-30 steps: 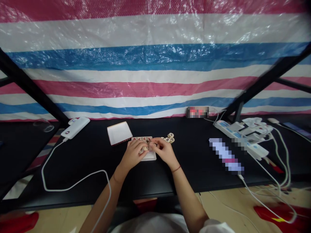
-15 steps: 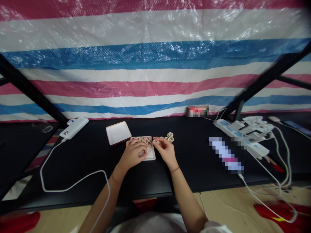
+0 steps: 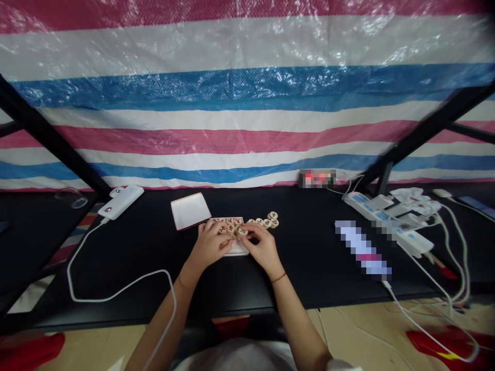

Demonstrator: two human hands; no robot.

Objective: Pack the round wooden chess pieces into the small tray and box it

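Note:
A shallow white box (image 3: 237, 251) lies on the black table, with rows of round Chinese chess pieces (image 3: 229, 221) in it, several with red characters. My left hand (image 3: 211, 244) curves over the box's left side. Its thumb and fingers close around a Chinese chess piece (image 3: 233, 237) that is partly hidden. My right hand (image 3: 263, 246) pinches another Chinese chess piece (image 3: 242, 231) between thumb and fingers, over the box's right side. Right of the box, several loose Chinese chess pieces (image 3: 267, 222) with dark characters lie on the table.
An open white lid (image 3: 191, 210) lies behind and left of the box. A white power adapter (image 3: 121, 201) with its cable (image 3: 116, 300) is at the left. At the right are a blurred-out phone-like device (image 3: 362, 249) and a power strip (image 3: 402, 232) full of plugs. A striped sheet (image 3: 232, 139) hangs behind.
My right hand has moved left from the loose pieces to over the box, bringing a Chinese chess piece. My left hand has stayed over the box, its fingers shifting slightly.

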